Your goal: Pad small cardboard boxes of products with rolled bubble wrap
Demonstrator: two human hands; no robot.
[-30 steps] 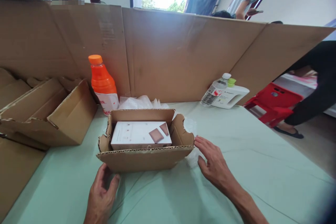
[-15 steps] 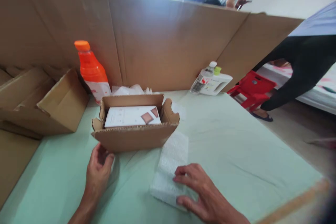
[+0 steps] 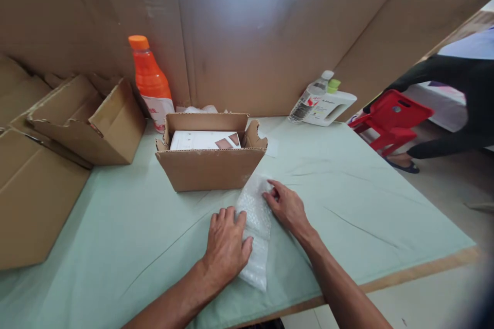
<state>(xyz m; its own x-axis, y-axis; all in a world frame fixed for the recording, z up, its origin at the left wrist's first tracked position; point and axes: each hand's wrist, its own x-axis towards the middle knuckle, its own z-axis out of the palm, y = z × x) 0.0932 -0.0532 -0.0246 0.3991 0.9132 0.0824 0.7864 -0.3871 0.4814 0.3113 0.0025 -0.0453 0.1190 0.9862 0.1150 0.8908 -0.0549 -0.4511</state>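
Note:
A strip of clear bubble wrap (image 3: pixel 252 205) lies creased on the green cloth, in front of a small open cardboard box (image 3: pixel 212 169). My right hand (image 3: pixel 287 208) is at its upper right edge, fingers bent and closed on the film. On the left edge rests my left hand (image 3: pixel 227 241), thumb spread from the fingers and lying across the wrap; its fingertips point toward the box. Inside that box sits a white carton (image 3: pixel 204 140) with brown squares printed on it. The carton's lower part is hidden by the box's front wall.
Larger open cardboard boxes (image 3: pixel 116 133) stand at left. An orange bottle (image 3: pixel 152 82) is behind the small box. At the back right are a clear bottle (image 3: pixel 309 100) and a white jug (image 3: pixel 328 110). A cardboard wall (image 3: pixel 270 41) closes the back; a person stands near a red stool (image 3: pixel 397 113).
My left hand has moved right, from beside the small box onto the bubble wrap. My right hand has shifted up along the wrap and closed on its edge. The view has tilted downward.

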